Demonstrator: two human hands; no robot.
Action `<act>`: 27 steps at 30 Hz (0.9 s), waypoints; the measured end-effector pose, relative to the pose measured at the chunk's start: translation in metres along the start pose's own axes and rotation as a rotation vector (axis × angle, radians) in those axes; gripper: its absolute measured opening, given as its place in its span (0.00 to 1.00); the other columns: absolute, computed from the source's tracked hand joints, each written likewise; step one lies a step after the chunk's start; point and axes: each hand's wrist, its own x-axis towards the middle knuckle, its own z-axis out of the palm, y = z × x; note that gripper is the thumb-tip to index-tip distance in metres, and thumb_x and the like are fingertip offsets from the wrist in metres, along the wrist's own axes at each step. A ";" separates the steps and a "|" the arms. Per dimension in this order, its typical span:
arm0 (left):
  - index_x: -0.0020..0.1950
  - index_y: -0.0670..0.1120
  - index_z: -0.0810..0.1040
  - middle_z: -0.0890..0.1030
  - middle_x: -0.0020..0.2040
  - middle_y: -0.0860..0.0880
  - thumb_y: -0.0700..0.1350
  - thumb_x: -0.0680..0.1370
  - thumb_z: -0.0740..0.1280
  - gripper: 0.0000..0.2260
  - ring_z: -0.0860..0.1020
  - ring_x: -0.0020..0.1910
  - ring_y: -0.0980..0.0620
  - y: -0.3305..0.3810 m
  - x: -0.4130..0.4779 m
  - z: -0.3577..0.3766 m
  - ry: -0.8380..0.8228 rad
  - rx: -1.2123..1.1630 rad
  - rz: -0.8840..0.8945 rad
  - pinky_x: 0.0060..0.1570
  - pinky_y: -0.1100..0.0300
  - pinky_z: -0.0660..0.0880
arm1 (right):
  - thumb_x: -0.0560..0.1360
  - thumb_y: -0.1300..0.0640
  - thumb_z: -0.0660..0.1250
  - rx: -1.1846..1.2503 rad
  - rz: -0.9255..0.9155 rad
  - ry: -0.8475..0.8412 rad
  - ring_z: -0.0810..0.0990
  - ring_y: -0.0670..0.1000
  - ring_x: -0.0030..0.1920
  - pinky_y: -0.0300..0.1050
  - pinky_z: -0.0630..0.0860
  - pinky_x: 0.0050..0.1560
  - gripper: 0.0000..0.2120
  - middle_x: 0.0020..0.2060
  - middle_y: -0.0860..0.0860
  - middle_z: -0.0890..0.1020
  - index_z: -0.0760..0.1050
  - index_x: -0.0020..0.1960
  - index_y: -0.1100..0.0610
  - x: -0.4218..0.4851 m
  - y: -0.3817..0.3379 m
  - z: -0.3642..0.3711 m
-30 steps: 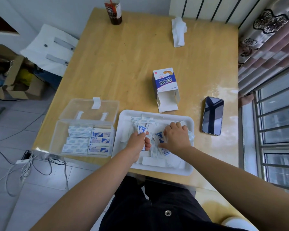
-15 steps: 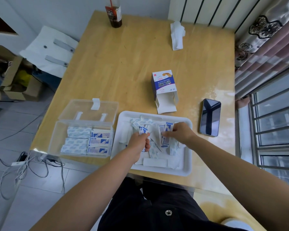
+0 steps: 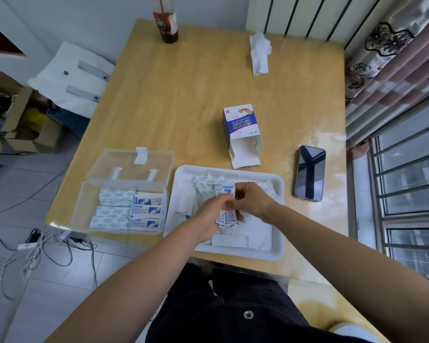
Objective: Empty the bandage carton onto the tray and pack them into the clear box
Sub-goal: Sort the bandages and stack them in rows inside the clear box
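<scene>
- Fingers [image 3: 219, 203] of the left hand [image 3: 209, 215] are curled around a small stack [image 3: 227, 216] of blue and white packets, which sticks out from under the hand toward the right.
- Fingers [image 3: 242, 194] of the right hand [image 3: 254, 201] are bent and close together. They pinch one bandage [image 3: 227, 189] at its edge, just above the stack. This part is blurred, so I cannot tell the exact hold.
- Both hands meet over the middle of the tray [image 3: 278, 253], very near each other, and the stack lies between them, against the left palm.
- Loose bandages [image 3: 203, 181] lie scattered in the white tray, mostly in its far and left parts and under the hands. A few long white ones lie at the near side.
- At the left, just beside the tray, stands the clear box [image 3: 84, 206]. Its lid [image 3: 131, 164] is open and lies flat behind it.
- Inside the box, packed packets lie in rows: pale blue ones on the left side, blue and white ones on the right side.
- Beyond the tray, the carton [image 3: 238, 122] lies on its side on the table [image 3: 183, 95]. Its open flaps point at the tray, and it is well apart from both hands.
- To the right of the tray lies a phone [image 3: 310, 173], its dark screen up.
- At the far edge of the table are a crumpled tissue [image 3: 259, 54] and a bottle [image 3: 167, 26] with dark liquid.
</scene>
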 end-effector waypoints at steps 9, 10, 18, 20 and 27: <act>0.55 0.42 0.72 0.77 0.33 0.45 0.40 0.83 0.51 0.11 0.79 0.30 0.48 -0.004 0.002 -0.019 0.307 0.122 0.020 0.36 0.57 0.76 | 0.71 0.62 0.71 -0.443 0.004 0.016 0.76 0.48 0.42 0.37 0.72 0.43 0.12 0.44 0.50 0.79 0.76 0.53 0.55 0.010 -0.001 0.006; 0.53 0.43 0.72 0.75 0.33 0.46 0.40 0.83 0.51 0.11 0.78 0.29 0.49 -0.005 0.003 -0.022 0.334 0.102 0.015 0.35 0.57 0.76 | 0.72 0.60 0.69 -0.553 0.041 -0.018 0.76 0.49 0.44 0.37 0.71 0.43 0.09 0.44 0.50 0.79 0.76 0.53 0.55 0.011 0.003 0.003; 0.50 0.44 0.72 0.69 0.32 0.46 0.41 0.83 0.51 0.10 0.71 0.28 0.49 -0.007 0.004 -0.036 0.348 0.040 -0.035 0.27 0.61 0.69 | 0.74 0.53 0.65 -0.847 0.042 0.301 0.79 0.51 0.46 0.46 0.76 0.43 0.05 0.44 0.50 0.81 0.77 0.46 0.54 0.012 0.029 -0.011; 0.49 0.44 0.72 0.70 0.32 0.46 0.41 0.83 0.51 0.11 0.71 0.28 0.49 -0.008 0.004 -0.036 0.345 0.044 -0.036 0.28 0.60 0.69 | 0.74 0.49 0.66 -0.865 -0.004 0.332 0.78 0.52 0.46 0.46 0.75 0.42 0.10 0.44 0.50 0.80 0.76 0.49 0.55 0.016 0.026 -0.004; 0.50 0.43 0.72 0.69 0.32 0.46 0.40 0.83 0.51 0.10 0.69 0.29 0.49 -0.007 0.001 -0.039 0.336 0.001 -0.042 0.28 0.61 0.68 | 0.70 0.41 0.70 -1.155 0.023 0.240 0.77 0.55 0.49 0.45 0.69 0.41 0.20 0.47 0.52 0.73 0.72 0.47 0.57 0.030 0.025 0.015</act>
